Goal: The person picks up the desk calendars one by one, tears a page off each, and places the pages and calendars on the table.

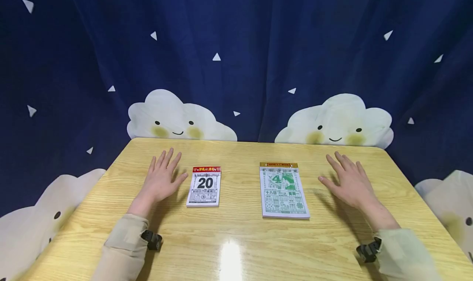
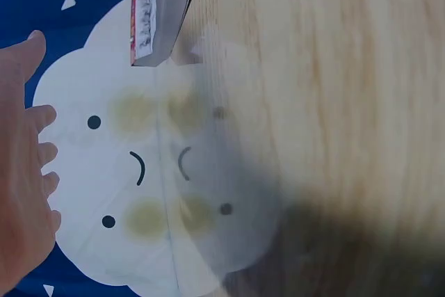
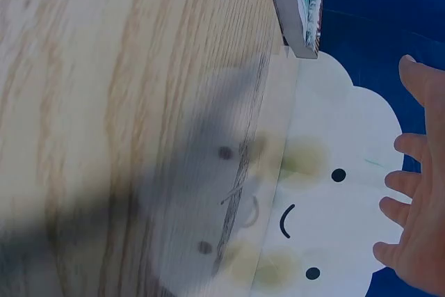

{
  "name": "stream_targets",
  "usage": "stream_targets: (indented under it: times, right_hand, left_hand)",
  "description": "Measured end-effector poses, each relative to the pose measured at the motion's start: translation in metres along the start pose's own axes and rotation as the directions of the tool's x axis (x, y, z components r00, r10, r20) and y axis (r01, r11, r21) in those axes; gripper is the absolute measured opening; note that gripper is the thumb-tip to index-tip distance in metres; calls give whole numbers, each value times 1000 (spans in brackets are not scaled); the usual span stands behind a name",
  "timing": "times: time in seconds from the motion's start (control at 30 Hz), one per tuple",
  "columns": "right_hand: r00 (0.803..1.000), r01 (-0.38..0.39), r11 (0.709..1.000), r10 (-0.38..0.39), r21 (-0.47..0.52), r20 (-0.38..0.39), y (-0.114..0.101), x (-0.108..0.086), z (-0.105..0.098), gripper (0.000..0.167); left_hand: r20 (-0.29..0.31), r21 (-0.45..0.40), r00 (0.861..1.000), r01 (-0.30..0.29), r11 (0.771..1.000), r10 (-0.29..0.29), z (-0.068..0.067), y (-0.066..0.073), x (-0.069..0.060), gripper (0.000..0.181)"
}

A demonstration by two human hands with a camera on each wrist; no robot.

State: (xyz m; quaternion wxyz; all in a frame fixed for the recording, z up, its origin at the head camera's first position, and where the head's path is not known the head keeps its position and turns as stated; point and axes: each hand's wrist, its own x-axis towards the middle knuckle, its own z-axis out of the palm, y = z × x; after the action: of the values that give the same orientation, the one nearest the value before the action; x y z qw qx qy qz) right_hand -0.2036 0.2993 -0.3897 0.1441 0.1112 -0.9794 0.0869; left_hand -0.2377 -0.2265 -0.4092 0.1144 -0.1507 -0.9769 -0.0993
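Two tear-off calendars lie face up on a wooden table. The smaller calendar (image 1: pixel 204 187), with a red top strip and a black 20, is nearer my left hand (image 1: pixel 160 180). That hand hovers to its left with straight, spread fingers, touching nothing. The larger calendar (image 1: pixel 283 192) has a gold-striped top and green print with a 4. To its right is my right hand (image 1: pixel 349 181), fingers also spread, holding nothing. Both wrist views show the hands above the table, with the edge of the small calendar (image 2: pixel 163 12) and of the large calendar (image 3: pixel 297 12) at the top.
The wooden table (image 1: pixel 229 227) shows a bright light reflection near its front. Behind it hangs a dark blue curtain (image 1: pixel 236 47) printed with white triangles and smiling clouds. A small black camera (image 1: pixel 151 240) sits on the left wrist and another black camera (image 1: pixel 368 251) on the right.
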Motion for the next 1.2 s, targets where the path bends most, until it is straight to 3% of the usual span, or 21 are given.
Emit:
stream_targets:
  times: [0.23, 0.6, 0.97, 1.2]
  right_hand:
    - [1000, 12, 1000, -12, 29, 7, -10, 3, 2, 72]
    - [999, 30, 995, -28, 100, -20, -38, 15, 12, 52]
    - [1000, -5, 980, 0, 201, 26, -68, 25, 28, 42]
    - [996, -33, 958, 7, 284, 94, -96, 32, 39, 38]
  left_hand:
    - [10, -23, 1000, 15, 1000, -15, 1, 2, -1, 71]
    - [55, -81, 997, 66, 995, -61, 0, 9, -4, 76]
    - [52, -85, 988, 148, 985, -144, 2, 23, -4, 62]
    - [45, -83, 988, 154, 985, -150, 7, 29, -7, 50]
